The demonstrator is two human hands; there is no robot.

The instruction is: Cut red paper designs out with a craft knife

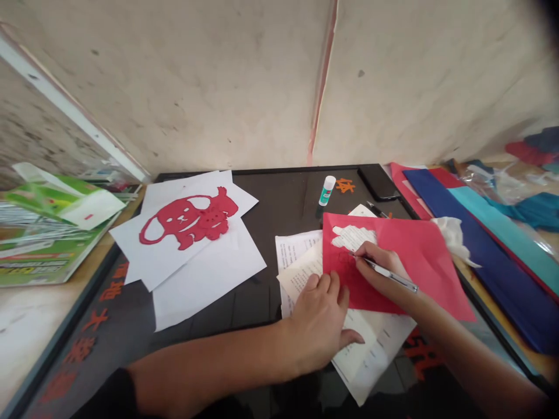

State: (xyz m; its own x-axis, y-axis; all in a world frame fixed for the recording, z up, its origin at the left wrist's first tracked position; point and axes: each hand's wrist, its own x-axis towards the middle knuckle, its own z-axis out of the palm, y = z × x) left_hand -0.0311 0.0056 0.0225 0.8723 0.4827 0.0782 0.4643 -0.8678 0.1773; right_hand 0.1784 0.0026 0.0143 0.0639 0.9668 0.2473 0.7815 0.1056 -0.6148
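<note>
My right hand grips a slim silver craft knife like a pen, its tip on a red paper sheet that has a white cut-out hole near its top left. My left hand lies flat with fingers stretched out, pressing the lower left edge of the red sheet and the printed white pages under it. All of this rests on a black cutting mat.
A red paper dog cut-out lies on white sheets at the left. A glue stick, an orange cut character, a phone and a pen sit behind. Coloured paper strips lie right; green boxes left.
</note>
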